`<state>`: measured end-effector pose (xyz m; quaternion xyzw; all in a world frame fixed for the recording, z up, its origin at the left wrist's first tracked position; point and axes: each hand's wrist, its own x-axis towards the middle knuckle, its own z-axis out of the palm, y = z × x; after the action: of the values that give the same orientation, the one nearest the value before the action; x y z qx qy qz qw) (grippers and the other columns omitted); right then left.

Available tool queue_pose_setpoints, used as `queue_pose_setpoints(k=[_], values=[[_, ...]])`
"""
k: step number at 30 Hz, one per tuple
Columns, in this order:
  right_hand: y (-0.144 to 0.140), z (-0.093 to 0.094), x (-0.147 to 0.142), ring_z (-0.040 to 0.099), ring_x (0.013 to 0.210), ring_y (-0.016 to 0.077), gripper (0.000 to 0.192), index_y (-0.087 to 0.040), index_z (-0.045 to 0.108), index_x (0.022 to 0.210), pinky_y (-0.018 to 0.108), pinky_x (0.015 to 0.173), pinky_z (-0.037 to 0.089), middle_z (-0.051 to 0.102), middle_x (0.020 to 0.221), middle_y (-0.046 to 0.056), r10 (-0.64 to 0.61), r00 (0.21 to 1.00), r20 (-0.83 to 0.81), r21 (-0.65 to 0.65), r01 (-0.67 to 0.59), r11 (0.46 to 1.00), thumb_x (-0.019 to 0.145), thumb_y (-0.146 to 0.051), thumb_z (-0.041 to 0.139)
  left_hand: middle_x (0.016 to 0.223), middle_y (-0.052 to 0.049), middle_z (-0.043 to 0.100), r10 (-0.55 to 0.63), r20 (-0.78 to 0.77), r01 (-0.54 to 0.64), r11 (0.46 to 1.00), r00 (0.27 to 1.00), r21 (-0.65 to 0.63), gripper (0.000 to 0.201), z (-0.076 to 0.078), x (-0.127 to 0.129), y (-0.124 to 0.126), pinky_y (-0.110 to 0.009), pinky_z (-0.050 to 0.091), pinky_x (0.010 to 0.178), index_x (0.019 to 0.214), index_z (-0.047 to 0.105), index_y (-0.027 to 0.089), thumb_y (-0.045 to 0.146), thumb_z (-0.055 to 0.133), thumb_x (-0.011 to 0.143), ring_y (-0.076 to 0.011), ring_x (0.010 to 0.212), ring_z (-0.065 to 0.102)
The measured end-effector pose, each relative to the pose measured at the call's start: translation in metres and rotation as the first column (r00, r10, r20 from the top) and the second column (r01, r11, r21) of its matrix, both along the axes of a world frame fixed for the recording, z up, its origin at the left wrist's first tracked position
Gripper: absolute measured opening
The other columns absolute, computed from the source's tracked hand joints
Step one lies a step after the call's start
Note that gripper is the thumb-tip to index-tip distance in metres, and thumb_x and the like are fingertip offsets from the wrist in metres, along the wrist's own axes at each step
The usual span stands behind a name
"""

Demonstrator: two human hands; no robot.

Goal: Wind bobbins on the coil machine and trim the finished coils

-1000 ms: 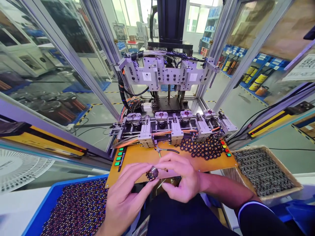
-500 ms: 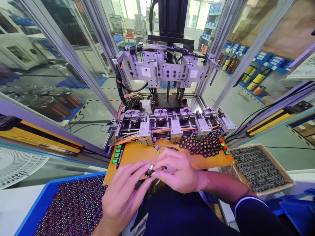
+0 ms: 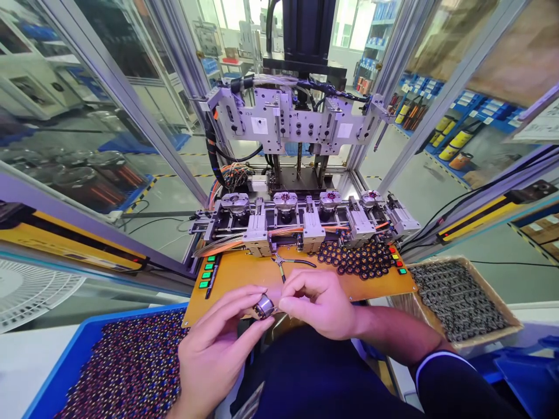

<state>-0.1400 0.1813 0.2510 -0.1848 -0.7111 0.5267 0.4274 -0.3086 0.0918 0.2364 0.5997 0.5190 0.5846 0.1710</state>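
- The small metal motor part (image 3: pixel 264 305) sits between my two hands, just above the near edge of the orange worktop (image 3: pixel 244 276) and over my lap — a short shiny cylinder with what looks like dark winding at one end.
- I judge it light and stiff, with a smooth, rather slippery steel shell; any fine copper wire on it would be the fragile bit, so the outer wall is the place to pinch, not the wound end.
- Its axis is short and lies tilted, the open face turned up and to the left as far as I can tell; the detail is too small to be sure.
- My left hand (image 3: pixel 213 349) is closed on the part, thumb and fingers pinching its wall from the near-left side.
- My right hand (image 3: pixel 321 302) has its fingertips drawn together right beside the part on the right; whether they grip a wire end or only touch the shell, I cannot tell.
- Just beyond my right hand lie small pliers (image 3: pixel 290 265) on the worktop, apart from both hands.
- Farther right on the worktop is a heap of dark round parts (image 3: pixel 356 260).
- Behind them stands the fixture row (image 3: pixel 305 218) with four round seats.
- Near left is a blue tray (image 3: pixel 65 372) of wound pieces — far right, a cardboard box (image 3: pixel 463 343) of grey ones.
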Motion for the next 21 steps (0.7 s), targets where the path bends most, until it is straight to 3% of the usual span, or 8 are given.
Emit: queue_pose_setpoints(k=[3, 6, 8, 10, 15, 21], values=[[0.010, 0.008, 0.013, 0.058, 0.069, 0.0106, 0.020, -0.014, 0.064, 0.083, 0.024, 0.063, 0.049, 0.063, 0.080, 0.003, 0.067, 0.997, 0.040, -0.105, -0.063, 0.992, 0.089, -0.033, 0.065, 0.107, -0.001, 0.074, 0.035, -0.175, -0.026, 0.998, 0.984, 0.056, 0.035, 0.004, 0.000, 0.000, -0.022, 0.056, 0.093, 0.110, 0.069, 0.024, 0.010, 0.076, 0.078, -0.0131, 0.097, 0.071], [0.026, 0.021, 0.021, 0.061, 0.089, 0.0158, 0.030, -0.014, 0.064, 0.092, 0.032, 0.083, 0.052, 0.063, 0.098, 0.008, 0.119, 0.989, 0.090, 0.021, -0.121, 0.992, 0.083, -0.041, 0.073, 0.106, -0.006, 0.074, 0.098, -0.421, -0.040, 0.989, 0.902, 0.145, 0.034, 0.011, 0.003, 0.000, -0.021, 0.054, 0.096, 0.113, 0.067, 0.015, 0.007, 0.073, 0.080, -0.0128, 0.094, 0.072], [0.033, 0.026, 0.020, 0.061, 0.097, 0.0172, 0.032, -0.015, 0.064, 0.088, 0.033, 0.090, 0.050, 0.062, 0.104, 0.009, 0.137, 0.970, 0.202, 0.109, -0.161, 0.981, 0.076, -0.040, 0.081, 0.105, -0.010, 0.074, 0.126, -0.528, -0.042, 0.985, 0.840, 0.169, 0.028, 0.015, 0.007, -0.001, -0.020, 0.052, 0.097, 0.112, 0.066, 0.011, 0.007, 0.069, 0.084, -0.0128, 0.094, 0.072], [0.034, 0.027, 0.016, 0.061, 0.100, 0.0167, 0.026, -0.015, 0.065, 0.081, 0.032, 0.092, 0.049, 0.060, 0.108, 0.009, 0.157, 0.937, 0.312, 0.111, -0.200, 0.973, 0.074, -0.033, 0.083, 0.105, -0.011, 0.074, 0.143, -0.590, -0.055, 0.985, 0.794, 0.165, 0.025, 0.015, 0.011, -0.003, -0.021, 0.051, 0.099, 0.111, 0.066, 0.009, 0.007, 0.066, 0.086, -0.0130, 0.096, 0.071], [0.012, 0.023, -0.004, 0.062, 0.102, 0.0143, 0.011, -0.014, 0.067, 0.076, 0.028, 0.092, 0.049, 0.060, 0.105, 0.009, 0.223, 0.911, 0.346, 0.090, -0.269, 0.959, 0.086, -0.019, 0.069, 0.107, -0.011, 0.074, 0.109, -0.601, -0.016, 0.987, 0.791, 0.159, 0.028, 0.009, -0.004, -0.019, -0.022, 0.048, 0.104, 0.112, 0.067, 0.010, 0.006, 0.069, 0.084, -0.0130, 0.100, 0.070], [-0.045, 0.020, -0.035, 0.062, 0.090, 0.0118, 0.014, -0.014, 0.062, 0.077, 0.028, 0.087, 0.050, 0.063, 0.098, 0.006, 0.151, 0.960, 0.234, -0.039, -0.146, 0.988, 0.089, -0.020, 0.064, 0.107, -0.003, 0.074, -0.128, -0.474, 0.171, 0.984, 0.871, 0.048, 0.019, 0.016, -0.054, -0.050, -0.014, 0.048, 0.100, 0.109, 0.068, 0.018, 0.021, 0.065, 0.090, -0.0087, 0.095, 0.071]])
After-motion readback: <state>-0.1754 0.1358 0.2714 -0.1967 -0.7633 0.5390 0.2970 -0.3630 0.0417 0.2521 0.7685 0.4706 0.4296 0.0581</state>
